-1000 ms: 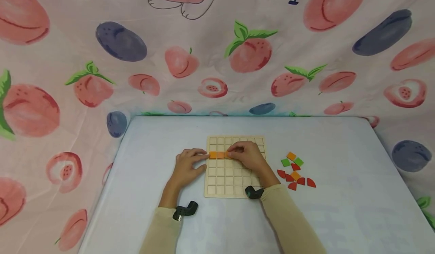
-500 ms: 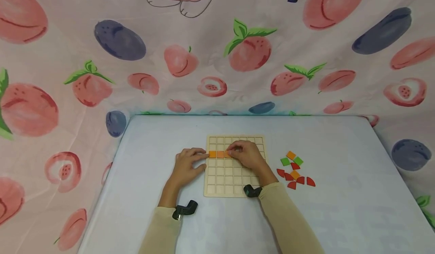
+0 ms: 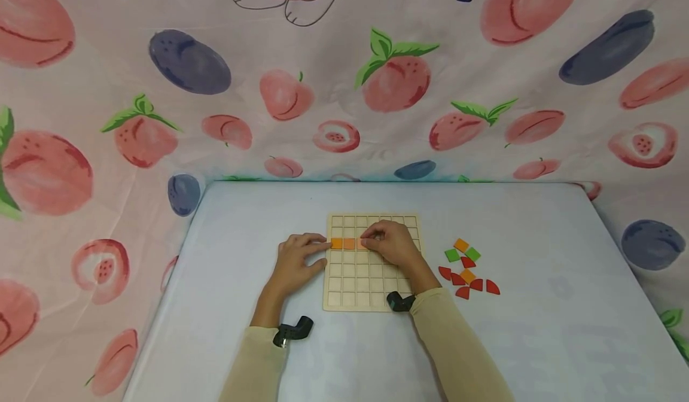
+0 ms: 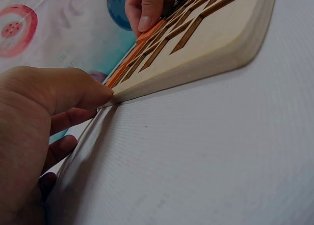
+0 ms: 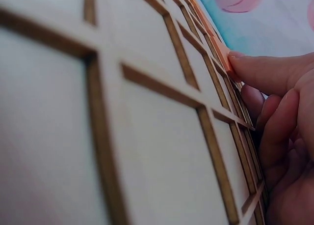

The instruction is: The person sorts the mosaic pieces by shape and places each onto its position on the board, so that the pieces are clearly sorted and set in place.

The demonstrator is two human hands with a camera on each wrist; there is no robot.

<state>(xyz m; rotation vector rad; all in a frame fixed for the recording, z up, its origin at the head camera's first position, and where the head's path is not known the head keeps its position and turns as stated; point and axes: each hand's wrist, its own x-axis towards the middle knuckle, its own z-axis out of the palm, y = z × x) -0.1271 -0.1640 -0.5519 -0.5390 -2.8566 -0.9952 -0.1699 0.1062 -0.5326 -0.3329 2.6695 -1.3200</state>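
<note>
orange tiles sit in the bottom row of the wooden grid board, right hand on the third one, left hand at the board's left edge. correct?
Not the bottom row. In the head view the square orange tiles sit in the third row from the top of the wooden grid board. The right hand is on the third one, and the left hand is at the board's left edge.

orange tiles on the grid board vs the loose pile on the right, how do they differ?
Place: the orange tiles sit in a row in the wooden grid board; the loose pile lies scattered on the table.
Colour and shape: board tiles are all orange squares; the pile mixes orange, green and red, some reds curved.
Contact: the right hand presses the row's end tile and the left hand touches the board's edge; the pile is untouched.
Both look like flat, thin tiles.
</note>
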